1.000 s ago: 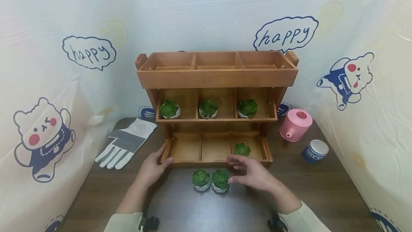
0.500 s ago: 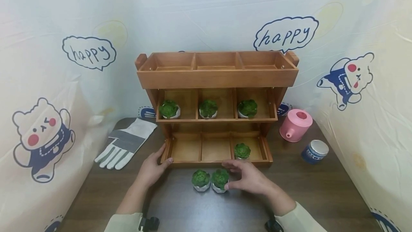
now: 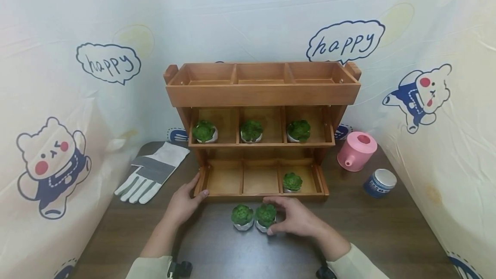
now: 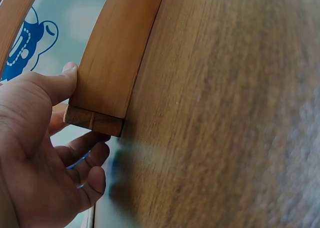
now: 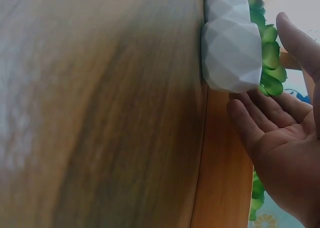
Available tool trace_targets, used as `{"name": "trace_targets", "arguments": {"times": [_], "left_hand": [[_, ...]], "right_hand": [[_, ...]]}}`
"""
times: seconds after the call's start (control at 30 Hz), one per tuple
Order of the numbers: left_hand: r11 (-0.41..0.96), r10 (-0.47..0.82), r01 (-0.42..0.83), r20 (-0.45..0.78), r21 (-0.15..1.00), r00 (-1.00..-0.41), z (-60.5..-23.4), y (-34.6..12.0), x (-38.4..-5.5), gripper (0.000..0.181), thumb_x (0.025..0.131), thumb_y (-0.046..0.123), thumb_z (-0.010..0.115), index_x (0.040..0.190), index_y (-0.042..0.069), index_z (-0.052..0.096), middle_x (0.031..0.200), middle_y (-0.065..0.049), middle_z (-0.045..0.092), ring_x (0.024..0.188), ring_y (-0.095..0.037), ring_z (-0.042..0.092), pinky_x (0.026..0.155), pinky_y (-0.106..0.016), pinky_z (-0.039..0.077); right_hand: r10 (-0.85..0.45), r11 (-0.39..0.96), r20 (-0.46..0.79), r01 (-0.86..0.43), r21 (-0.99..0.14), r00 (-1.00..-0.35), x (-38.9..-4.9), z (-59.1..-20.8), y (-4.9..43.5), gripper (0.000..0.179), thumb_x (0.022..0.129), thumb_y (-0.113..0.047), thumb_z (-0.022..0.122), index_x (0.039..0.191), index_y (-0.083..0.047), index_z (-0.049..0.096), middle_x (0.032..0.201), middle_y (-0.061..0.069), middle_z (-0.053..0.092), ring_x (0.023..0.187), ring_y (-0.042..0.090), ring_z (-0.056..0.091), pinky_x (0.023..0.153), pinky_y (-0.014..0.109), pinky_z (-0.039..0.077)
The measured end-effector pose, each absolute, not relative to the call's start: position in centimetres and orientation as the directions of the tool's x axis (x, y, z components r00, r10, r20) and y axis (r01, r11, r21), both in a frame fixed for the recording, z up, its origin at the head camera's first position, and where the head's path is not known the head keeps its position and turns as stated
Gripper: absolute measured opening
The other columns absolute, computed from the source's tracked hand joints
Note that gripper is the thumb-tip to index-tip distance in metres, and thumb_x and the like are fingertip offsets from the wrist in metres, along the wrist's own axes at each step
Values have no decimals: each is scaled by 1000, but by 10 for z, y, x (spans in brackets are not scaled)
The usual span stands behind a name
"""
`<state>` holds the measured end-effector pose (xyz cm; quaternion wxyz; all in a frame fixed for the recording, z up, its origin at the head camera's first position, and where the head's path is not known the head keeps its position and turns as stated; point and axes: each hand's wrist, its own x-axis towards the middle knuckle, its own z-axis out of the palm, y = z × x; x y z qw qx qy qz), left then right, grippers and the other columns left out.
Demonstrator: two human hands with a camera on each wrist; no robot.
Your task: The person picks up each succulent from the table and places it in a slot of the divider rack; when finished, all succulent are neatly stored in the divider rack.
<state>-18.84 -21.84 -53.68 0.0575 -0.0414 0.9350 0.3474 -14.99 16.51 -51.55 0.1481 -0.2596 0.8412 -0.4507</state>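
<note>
A three-tier wooden planter shelf stands on the table. My left hand holds its bottom tier by the left front corner; in the left wrist view the thumb lies on the board's edge. Two potted succulents with white faceted pots stand side by side before the shelf: a left one and a right one. My right hand is spread around the right one, thumb on the near side, fingers behind. In the right wrist view the thumb is apart from its white pot; the fingertips are close to it.
One succulent sits in the bottom tier's right compartment. The middle tier holds three more, including a central one. A work glove lies left; a pink watering can and a blue-white jar stand right.
My right hand has moved left and slightly toward me, from beside the bottom tier's right compartment to around the right loose succulent. The left hand keeps its place on the shelf.
</note>
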Motion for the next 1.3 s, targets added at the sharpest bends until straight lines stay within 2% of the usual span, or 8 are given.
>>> {"name": "trace_targets", "arguments": {"times": [0.3,0.6,0.97,1.3], "left_hand": [[761,-35,-116,-138,639,-990,-536,-218,-188,78,101,46,66,165,20,31,159,-33,35,147,-55,31,114,-72,29],[757,-38,-122,-143,642,-989,-537,-219,-189,80,100,48,66,165,20,30,158,-33,36,145,-55,33,113,-72,30],[758,-45,-136,-156,638,-987,-537,-218,-189,81,100,49,66,166,21,29,159,-32,36,146,-55,33,113,-72,31],[753,-32,-108,-129,649,-991,-538,-218,-189,80,99,48,67,165,20,31,158,-31,39,145,-53,36,114,-70,32]], "right_hand": [[-566,502,-58,-287,-816,-822,-149,-516,160,87,71,-37,96,146,-14,58,134,-6,66,121,14,61,107,42,49],[-570,533,-88,-287,-796,-817,-149,-518,160,91,69,-36,98,148,-18,56,136,-7,65,123,15,60,108,46,47],[-577,553,-94,-304,-776,-811,-152,-519,160,84,73,-27,94,147,-20,56,131,-8,66,113,10,62,100,37,51],[-586,555,-77,-330,-764,-806,-152,-517,158,78,76,-23,91,146,-20,57,128,-8,66,110,8,63,97,36,52]]}}
